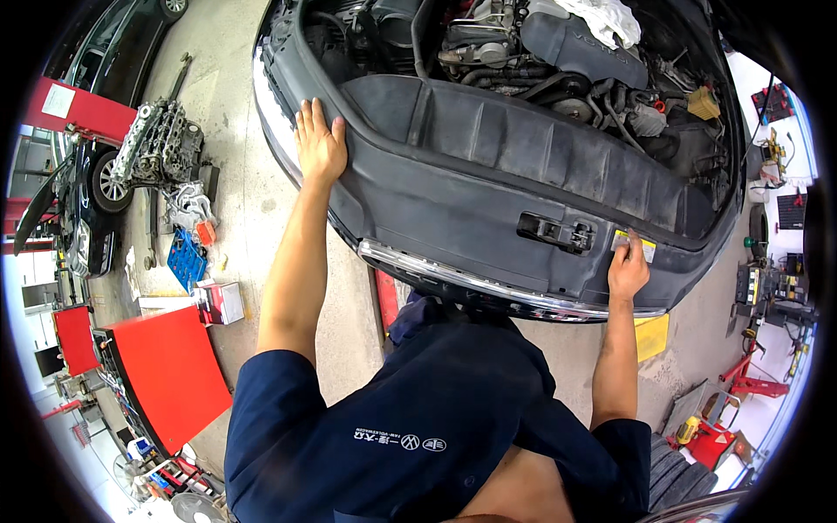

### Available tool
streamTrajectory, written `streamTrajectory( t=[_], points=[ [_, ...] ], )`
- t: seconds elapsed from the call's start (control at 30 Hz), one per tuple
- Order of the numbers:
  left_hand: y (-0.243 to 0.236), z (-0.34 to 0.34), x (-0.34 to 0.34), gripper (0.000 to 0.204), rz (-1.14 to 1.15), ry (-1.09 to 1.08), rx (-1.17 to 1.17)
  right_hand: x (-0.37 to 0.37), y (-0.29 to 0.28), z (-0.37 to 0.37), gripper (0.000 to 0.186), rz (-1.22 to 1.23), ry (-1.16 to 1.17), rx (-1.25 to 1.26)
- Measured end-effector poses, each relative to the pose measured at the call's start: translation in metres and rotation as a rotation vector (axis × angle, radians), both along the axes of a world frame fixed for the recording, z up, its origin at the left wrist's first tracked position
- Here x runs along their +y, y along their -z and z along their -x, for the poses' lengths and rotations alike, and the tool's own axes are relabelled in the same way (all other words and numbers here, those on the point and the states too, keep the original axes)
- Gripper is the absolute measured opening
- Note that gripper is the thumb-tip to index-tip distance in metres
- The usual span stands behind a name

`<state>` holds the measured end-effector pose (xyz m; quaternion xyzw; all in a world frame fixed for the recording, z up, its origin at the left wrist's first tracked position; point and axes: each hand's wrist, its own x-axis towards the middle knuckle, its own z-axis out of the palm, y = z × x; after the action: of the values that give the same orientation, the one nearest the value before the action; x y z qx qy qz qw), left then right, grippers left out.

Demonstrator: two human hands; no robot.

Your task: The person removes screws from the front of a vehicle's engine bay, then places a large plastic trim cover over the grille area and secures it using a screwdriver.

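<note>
Flat against the left part of a black plastic front cover panel (436, 187), my left hand (321, 144) lies with its fingers stretched out and nothing in it. My right hand (628, 272) rests at the panel's right side, over a yellow-and-white label (647, 248). Its fingers are curled, and whatever may be in them is hidden. Just left of it sits the hood latch (558, 233) in its recess. The panel spans the front of a car whose engine bay lies exposed behind it. Below the panel runs a chrome trim strip (453, 277).
Behind the panel is the engine cover (582, 45) with a white cloth (610, 19) on it. At left stand a removed engine (161, 144), a blue tray (187, 260) and a red-topped tool cabinet (170, 370). Tools and equipment line the right wall.
</note>
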<state>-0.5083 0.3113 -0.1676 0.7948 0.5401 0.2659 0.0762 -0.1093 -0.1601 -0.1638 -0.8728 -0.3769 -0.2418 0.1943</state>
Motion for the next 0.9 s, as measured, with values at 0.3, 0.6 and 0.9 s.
streamTrajectory(
  t=[0.3, 0.6, 0.9],
  points=[
    [-0.03, 0.014, 0.153, 0.057, -0.191, 0.017, -0.006, 0.001, 0.001, 0.004, 0.032, 0.149, 0.149, 0.063],
    [-0.012, -0.001, 0.175, 0.066, -0.086, 0.032, 0.182, -0.01, 0.009, 0.015, 0.035, 0.099, 0.183, 0.046],
    [0.009, 0.018, 0.169, 0.063, -0.171, 0.158, 0.077, 0.001, 0.013, 0.035, 0.04, 0.185, 0.297, 0.053]
  ],
)
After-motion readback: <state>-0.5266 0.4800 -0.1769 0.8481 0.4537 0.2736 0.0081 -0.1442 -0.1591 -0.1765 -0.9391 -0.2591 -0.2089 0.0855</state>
